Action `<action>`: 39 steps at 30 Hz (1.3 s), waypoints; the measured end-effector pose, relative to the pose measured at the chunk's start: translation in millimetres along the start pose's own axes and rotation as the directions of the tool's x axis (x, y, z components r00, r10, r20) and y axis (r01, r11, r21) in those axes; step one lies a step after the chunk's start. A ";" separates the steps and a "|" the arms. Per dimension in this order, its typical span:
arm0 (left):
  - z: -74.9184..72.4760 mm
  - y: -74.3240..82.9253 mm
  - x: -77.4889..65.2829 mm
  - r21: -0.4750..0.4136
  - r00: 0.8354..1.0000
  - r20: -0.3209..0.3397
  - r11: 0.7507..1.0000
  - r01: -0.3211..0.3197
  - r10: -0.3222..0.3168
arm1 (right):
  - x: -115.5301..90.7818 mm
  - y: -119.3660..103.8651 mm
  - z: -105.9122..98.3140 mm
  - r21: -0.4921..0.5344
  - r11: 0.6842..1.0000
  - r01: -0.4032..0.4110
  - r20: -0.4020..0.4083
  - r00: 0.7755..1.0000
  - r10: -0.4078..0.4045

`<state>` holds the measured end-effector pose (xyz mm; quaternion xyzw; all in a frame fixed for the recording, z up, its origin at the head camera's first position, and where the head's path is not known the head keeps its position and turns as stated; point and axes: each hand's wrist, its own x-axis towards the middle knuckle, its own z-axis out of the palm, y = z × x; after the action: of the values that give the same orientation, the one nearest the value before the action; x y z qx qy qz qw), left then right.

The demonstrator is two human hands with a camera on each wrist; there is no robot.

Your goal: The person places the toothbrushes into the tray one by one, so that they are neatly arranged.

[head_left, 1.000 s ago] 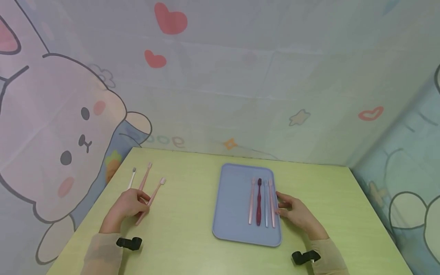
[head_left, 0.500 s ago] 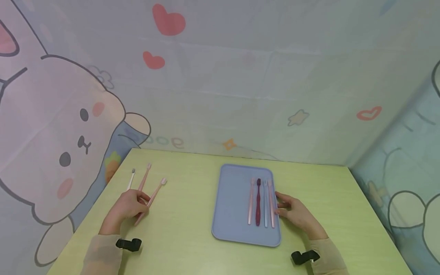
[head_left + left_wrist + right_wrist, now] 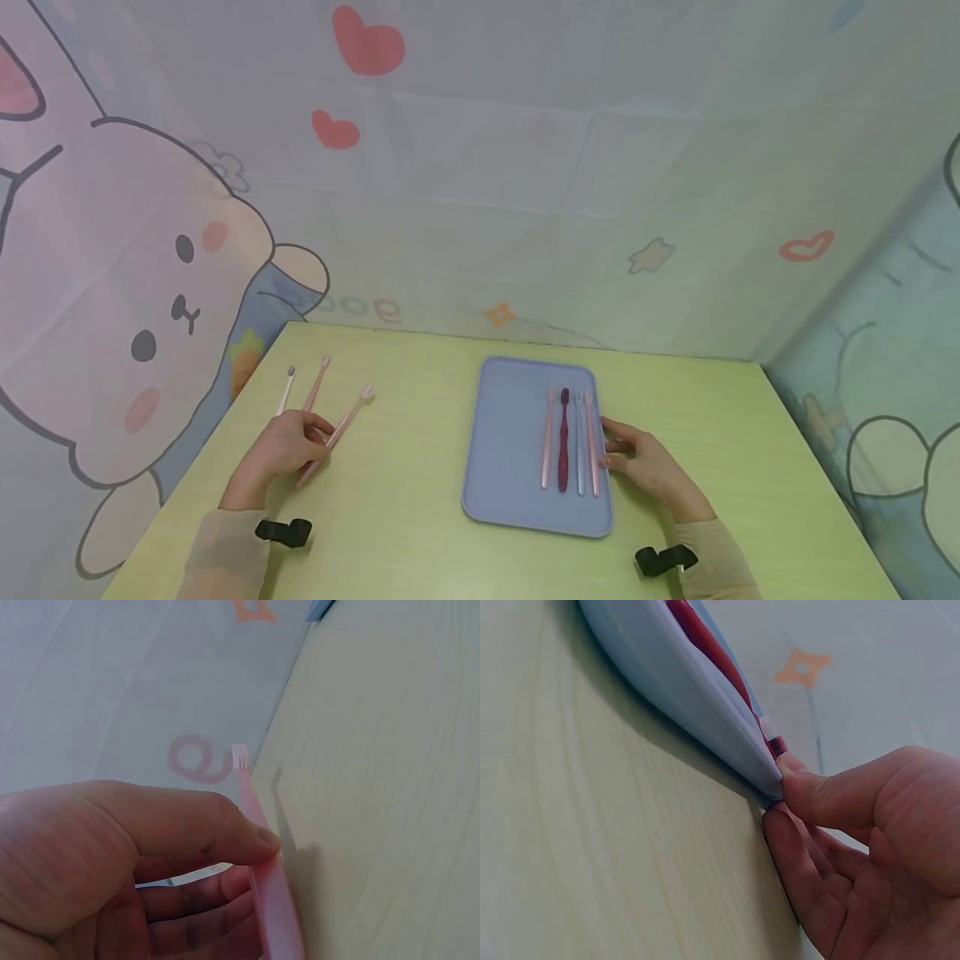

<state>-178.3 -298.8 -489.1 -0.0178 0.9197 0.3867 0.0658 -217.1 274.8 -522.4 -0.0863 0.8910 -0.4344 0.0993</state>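
Observation:
My left hand (image 3: 279,447) pinches a pink toothbrush (image 3: 349,417) between thumb and fingers, its bristle head pointing away to the upper right. The left wrist view shows the thumb pressed on the pink handle (image 3: 276,907), with a shadow on the table beside it. Beyond that hand lie another pink toothbrush (image 3: 317,383) and a white toothbrush (image 3: 286,392), their lower parts hidden by the hand. My right hand (image 3: 651,468) grips the right edge of a blue tray (image 3: 502,450), thumb at the rim and fingers below it.
On the tray's right half lie a pink toothbrush (image 3: 548,442), a dark red toothbrush (image 3: 564,442), a blue toothbrush (image 3: 580,450) and another pink toothbrush (image 3: 593,450), side by side. The yellow-green table (image 3: 405,467) ends at a printed cloth backdrop (image 3: 480,183).
The pink toothbrush in my left hand has swung slightly, its head shifting right and a little away. My right hand and the tray stay in place.

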 end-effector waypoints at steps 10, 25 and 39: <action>1.4 6.1 1.0 -0.015 0.999 0.018 0.999 -0.038 0.038 | 0.1 0.2 -1.0 0.005 1.000 0.010 0.002 1.000 -0.010; 12.2 11.5 3.0 -0.119 0.997 -0.010 0.990 -0.080 0.080 | 3.3 0.4 0.8 0.000 1.000 0.007 0.009 1.000 -0.007; 35.2 32.0 17.3 -0.151 0.986 -0.040 0.975 -0.164 0.160 | 3.1 2.4 -1.5 0.005 1.000 0.022 0.012 1.000 -0.022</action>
<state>-194.3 -251.0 -493.2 0.0469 0.8863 0.4603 0.0195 -220.7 276.6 -523.7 -0.0986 0.8885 -0.4369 0.1002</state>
